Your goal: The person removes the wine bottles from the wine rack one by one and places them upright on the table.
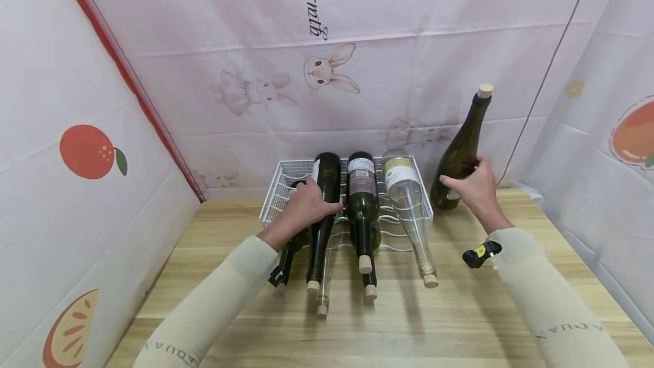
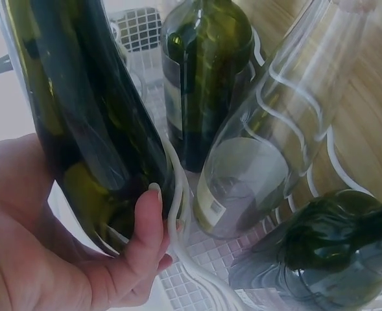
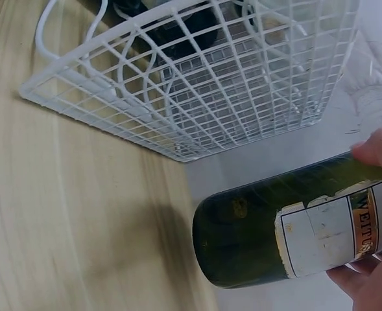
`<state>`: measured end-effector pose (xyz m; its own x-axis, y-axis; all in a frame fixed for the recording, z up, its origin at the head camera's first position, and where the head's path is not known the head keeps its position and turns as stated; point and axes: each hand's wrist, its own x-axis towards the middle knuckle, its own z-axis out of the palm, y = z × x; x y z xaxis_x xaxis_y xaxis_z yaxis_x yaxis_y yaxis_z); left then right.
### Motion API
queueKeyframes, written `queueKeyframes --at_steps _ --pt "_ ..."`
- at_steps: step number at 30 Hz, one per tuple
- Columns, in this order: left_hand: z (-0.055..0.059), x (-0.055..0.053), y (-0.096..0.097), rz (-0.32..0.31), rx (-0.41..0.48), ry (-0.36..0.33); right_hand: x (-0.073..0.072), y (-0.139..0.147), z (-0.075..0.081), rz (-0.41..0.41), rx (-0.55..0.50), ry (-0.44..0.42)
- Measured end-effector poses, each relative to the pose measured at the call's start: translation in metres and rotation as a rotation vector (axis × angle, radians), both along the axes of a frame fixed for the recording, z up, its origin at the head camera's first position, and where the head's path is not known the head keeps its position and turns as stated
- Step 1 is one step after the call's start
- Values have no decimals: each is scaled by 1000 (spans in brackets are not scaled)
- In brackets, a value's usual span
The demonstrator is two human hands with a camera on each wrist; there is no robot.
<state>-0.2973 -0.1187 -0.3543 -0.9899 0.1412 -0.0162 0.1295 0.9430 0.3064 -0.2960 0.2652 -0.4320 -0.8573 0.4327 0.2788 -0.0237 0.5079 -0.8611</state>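
Observation:
A white wire bottle rack (image 1: 273,192) stands on the wooden table and holds several corked bottles in two tiers, necks toward me. My left hand (image 1: 302,206) grips a dark green wine bottle (image 1: 329,172) lying on the upper left of the rack, thumb and fingers round its body in the left wrist view. To the right of the rack, my right hand (image 1: 477,189) holds another dark green wine bottle (image 1: 464,138) near its base, cork up and tilted slightly. That bottle's worn white label (image 3: 327,236) shows in the right wrist view, its base apart from the rack.
Beside the left-held bottle lie a labelled green bottle (image 1: 361,186) and a clear bottle (image 1: 409,197) on the upper tier. A lower clear bottle (image 2: 249,175) is underneath. Patterned cloth walls (image 1: 230,146) close in the table (image 1: 235,311) at back and sides.

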Motion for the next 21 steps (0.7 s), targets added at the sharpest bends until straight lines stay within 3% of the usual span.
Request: queueKeyframes --at_steps 21 --pt "1 2 5 65 24 -33 -5 0 -17 22 -20 -18"
